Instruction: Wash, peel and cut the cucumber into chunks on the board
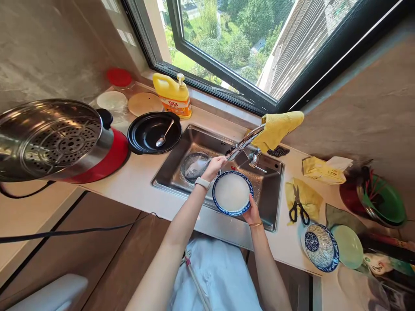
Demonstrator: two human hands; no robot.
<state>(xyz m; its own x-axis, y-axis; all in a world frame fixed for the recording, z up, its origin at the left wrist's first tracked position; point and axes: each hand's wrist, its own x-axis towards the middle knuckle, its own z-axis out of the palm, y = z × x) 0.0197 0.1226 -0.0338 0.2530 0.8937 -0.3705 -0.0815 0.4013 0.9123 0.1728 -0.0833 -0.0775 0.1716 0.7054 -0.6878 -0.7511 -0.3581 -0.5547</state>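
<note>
My right hand (252, 212) grips the right edge of a blue-rimmed white bowl (232, 193), held over the front of the sink. The inside of the bowl looks plain white. My left hand (214, 167) is closed at the end of the metal faucet spout (242, 144), just above and left of the bowl. Left of that hand, a greyish, shiny patch lies over a round dish (186, 172) in the sink; I cannot tell whether it is water. The steel sink (269, 190) lies under both hands. A yellow cloth (279, 127) is draped over the faucet.
At left stand a red-based steamer (106, 160) and a black pot (138, 134) with a spoon (165, 133). A yellow detergent bottle (175, 97) stands by the open window (210, 60). At right are scissors (298, 207), a patterned bowl (320, 248) and a green bowl (348, 246).
</note>
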